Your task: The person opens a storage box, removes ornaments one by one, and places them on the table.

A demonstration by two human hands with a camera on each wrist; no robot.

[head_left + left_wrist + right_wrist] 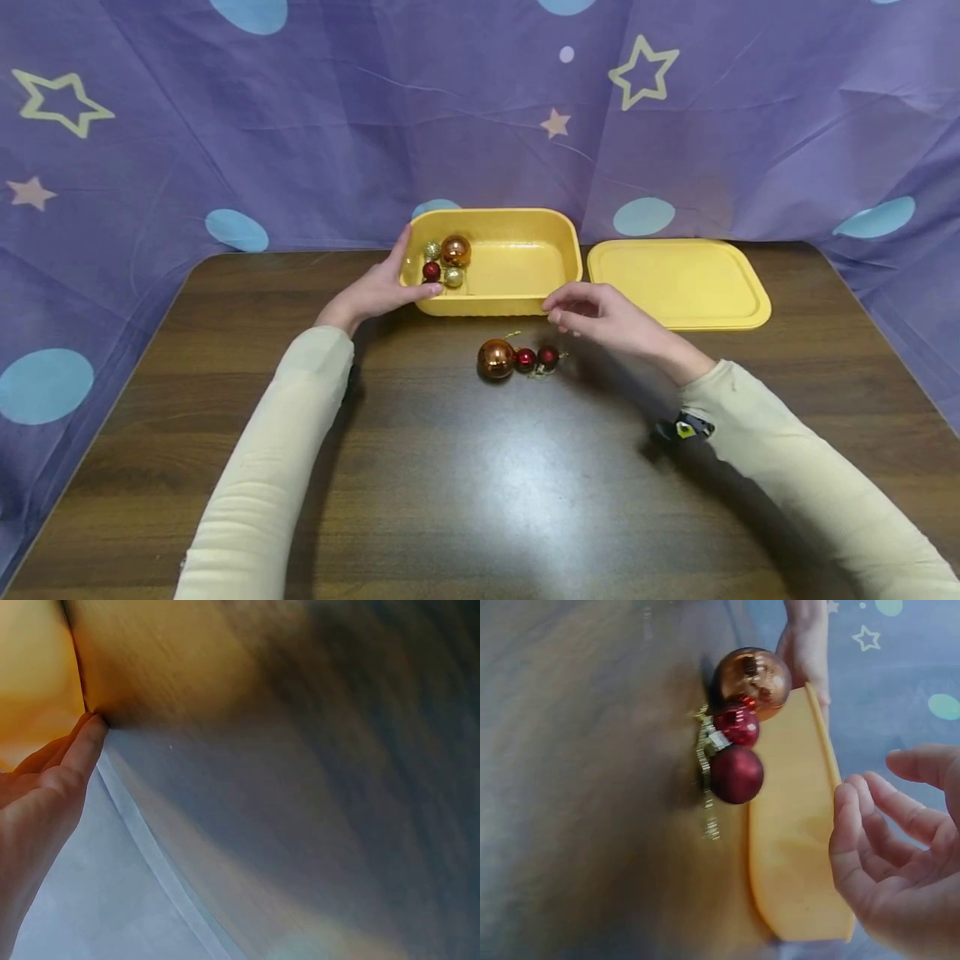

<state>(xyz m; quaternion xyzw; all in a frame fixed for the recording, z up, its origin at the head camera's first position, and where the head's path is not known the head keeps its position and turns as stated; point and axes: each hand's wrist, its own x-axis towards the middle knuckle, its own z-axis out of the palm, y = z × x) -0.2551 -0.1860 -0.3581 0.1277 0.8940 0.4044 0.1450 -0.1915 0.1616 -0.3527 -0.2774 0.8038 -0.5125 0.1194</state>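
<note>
While the left hand (pixel 378 289) grips the yellow tub (pixel 491 307), thumb over its rim, the right hand (pixel 609 318), fingers loosely curled and empty, should gently pinch 1 nearby bauble (pixel 548 357).

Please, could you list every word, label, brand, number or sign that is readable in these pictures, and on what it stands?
No text can be read on the yellow box, the lid or the baubles.
Yellow-and-black patch by the right sleeve: too small to read.
Purple cloth: only stars and dots, no words.
</note>
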